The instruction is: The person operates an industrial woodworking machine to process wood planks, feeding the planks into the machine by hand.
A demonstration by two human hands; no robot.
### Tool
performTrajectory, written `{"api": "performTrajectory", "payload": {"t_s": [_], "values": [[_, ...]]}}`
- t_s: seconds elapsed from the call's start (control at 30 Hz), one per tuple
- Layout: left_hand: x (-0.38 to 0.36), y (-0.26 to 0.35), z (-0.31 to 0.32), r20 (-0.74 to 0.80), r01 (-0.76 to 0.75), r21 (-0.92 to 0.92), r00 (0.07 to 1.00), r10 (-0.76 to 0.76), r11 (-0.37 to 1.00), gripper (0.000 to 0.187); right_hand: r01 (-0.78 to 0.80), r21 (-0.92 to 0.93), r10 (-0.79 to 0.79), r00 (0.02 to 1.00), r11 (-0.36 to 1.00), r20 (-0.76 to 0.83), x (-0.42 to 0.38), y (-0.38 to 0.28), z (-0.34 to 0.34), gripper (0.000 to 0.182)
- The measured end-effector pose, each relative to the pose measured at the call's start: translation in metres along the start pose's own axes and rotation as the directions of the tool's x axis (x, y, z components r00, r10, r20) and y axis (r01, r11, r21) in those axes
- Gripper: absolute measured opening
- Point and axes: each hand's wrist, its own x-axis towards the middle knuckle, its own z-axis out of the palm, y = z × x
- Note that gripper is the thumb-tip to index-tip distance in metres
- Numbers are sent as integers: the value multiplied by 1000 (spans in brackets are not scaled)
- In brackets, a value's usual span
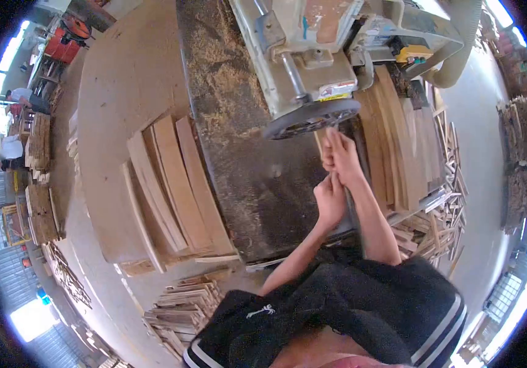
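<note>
Both hands at the near side of a pale cream metal machine (254, 46), just below its black round handwheel (346, 111); right hand (342, 156) ahead, fingers bent and drawn in, apparently closed on a narrow pale wooden strip (320, 142); left hand (330, 201) just behind it, curled nearly into a fist, but whether it grips anything I cannot tell, its palm side being hidden.

Strip lies at the left edge of the right hand, its far end lost beneath the handwheel; one hand set behind the other probably keeps the piece in line and steady.

Under and left of the hands, a dark flat machine table (263, 211) strewn with sawdust; it presumably bears the strip's weight.

Farther left, long brown wooden planks (180, 178) lie side by side on a broad tan board surface (125, 73); right of the hands, stacked brown boards (392, 141) lie lengthwise; both groups look placed for easy reach, kept off the table between.
</note>
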Motion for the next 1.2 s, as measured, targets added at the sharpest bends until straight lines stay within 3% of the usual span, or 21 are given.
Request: {"api": "performTrajectory", "payload": {"t_s": [0.07,0.17,0.2,0.27,0.33,0.4,0.47,0.5,0.53,0.57,0.6,0.63,0.7,0.73,0.8,0.83,0.87,0.97,1.0,1.07,1.2], "values": [[-9,-2,-30,-127,188,-79,972,-197,979,46,-246,-14,246,969,969,23,5,18,35,36],[-22,14,-57,-368,121,-196,911,-187,973,43,-169,-94,191,912,981,362,-22,8,85,31],[-24,68,-66,-362,86,-301,911,-197,950,44,-175,-99,199,909,980,366,-40,-23,93,31],[-28,100,-50,-324,-44,-102,946,9,994,41,-50,-16,53,956,999,288,-81,-80,96,36],[-25,101,-8,-121,-217,95,966,227,972,38,-67,-77,80,982,995,170,-76,-108,38,39],[-15,64,32,-34,-86,132,995,91,988,35,-79,-81,88,990,994,110,-55,-86,-3,39],[-7,25,22,-23,83,158,996,-81,984,35,-62,-4,62,998,998,26,-8,-23,-29,39],[-10,-15,7,-43,180,142,984,-175,973,36,-237,114,251,961,965,-120,20,39,-40,36],[-28,-42,-3,-78,294,111,955,-286,950,36,-275,149,262,960,950,96,9,53,-21,31],[-37,-46,-21,-288,333,61,909,-302,941,34,-508,123,463,843,852,273,22,93,-1,26],[-35,-20,-49,-348,209,-161,903,-253,965,38,-466,12,436,836,885,332,-2,59,60,27],[-30,28,-73,-389,105,-201,904,-177,974,45,-70,-98,109,866,993,488,-43,3,106,31],[-41,65,-99,-461,-178,-26,875,146,984,51,157,-200,-17,824,967,567,-94,-56,141,40],[-57,70,-109,-429,-223,-80,888,169,971,50,141,-202,-9,839,969,545,-114,-52,143,40],[-73,62,-115,-344,-238,-312,931,124,920,49,350,-125,-229,804,929,549,-132,-49,141,40],[-77,51,-111,-363,-230,-303,925,111,925,49,411,-119,-298,805,904,513,-135,-44,134,38],[-81,40,-108,-382,-221,-294,919,97,930,49,408,-117,-305,816,905,491,-139,-38,125,38],[-65,49,-86,-113,-171,-282,983,144,944,47,220,39,-223,936,975,274,-125,-33,88,35],[-63,52,-81,9,-52,-330,998,58,942,45,126,123,-149,969,984,199,-117,-28,74,35],[-54,52,-60,80,87,-358,995,-63,930,42,149,185,-184,963,971,194,-98,-23,45,35],[-48,31,-25,133,149,-442,986,-100,885,44,206,144,-225,965,968,133,-85,-16,17,34]]}}
